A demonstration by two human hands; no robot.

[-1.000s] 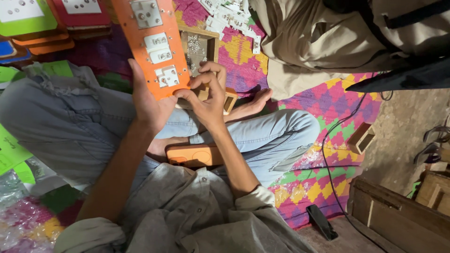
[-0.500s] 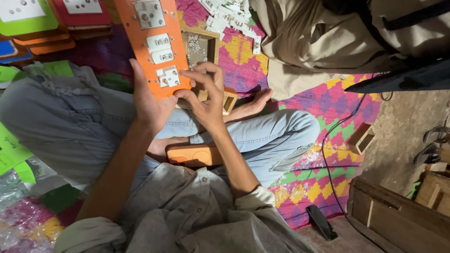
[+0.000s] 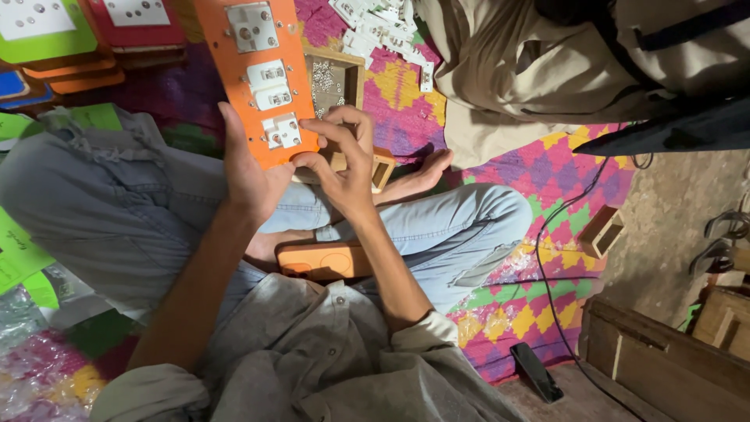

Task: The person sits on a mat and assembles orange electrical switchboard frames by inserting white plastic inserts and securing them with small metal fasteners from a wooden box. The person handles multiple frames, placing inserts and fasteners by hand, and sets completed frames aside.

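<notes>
I sit cross-legged in blue jeans on a colourful mat. My left hand (image 3: 248, 176) grips the lower left edge of a long orange switch panel (image 3: 234, 66) fitted with white sockets and switches. My right hand (image 3: 344, 160) pinches at the panel's lower right corner, its fingers beside the lowest white switch (image 3: 281, 130). A second orange board (image 3: 324, 260) lies across my lap under my forearms.
A small wooden box of screws (image 3: 332, 78) sits behind the panel. White switch parts (image 3: 383, 27) are heaped beyond it. Green, red and orange panels (image 3: 70, 39) are stacked at the left. Another person in beige (image 3: 547, 70) sits opposite. A phone (image 3: 536, 372) and cable lie at the right.
The panel and both hands have stayed almost in place. My right fingers have shifted slightly along the panel's lower right corner.
</notes>
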